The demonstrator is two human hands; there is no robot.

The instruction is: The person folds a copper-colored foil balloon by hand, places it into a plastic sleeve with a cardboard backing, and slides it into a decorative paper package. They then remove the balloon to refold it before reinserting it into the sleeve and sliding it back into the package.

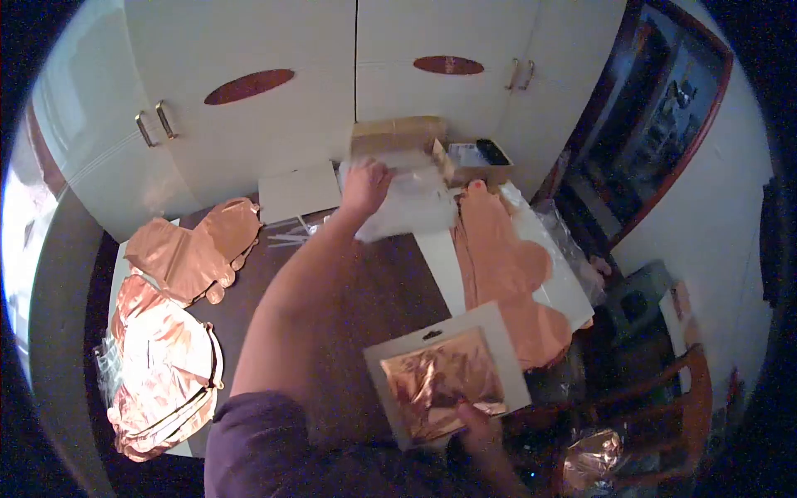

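The left hand (365,187) reaches to the table's (374,282) far edge, fingers clutching a clear plastic bag (407,203). The right hand (480,427) pinches a packaged foil balloon (444,373) at the near edge.

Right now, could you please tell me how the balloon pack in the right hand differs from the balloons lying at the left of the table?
The balloon pack is flat, folded in a white card sleeve, and held up by the right hand. The loose balloons lie unwrapped and spread on the table, with no hand on them. The left hand reaches away to a clear bag. Both are shiny copper foil.
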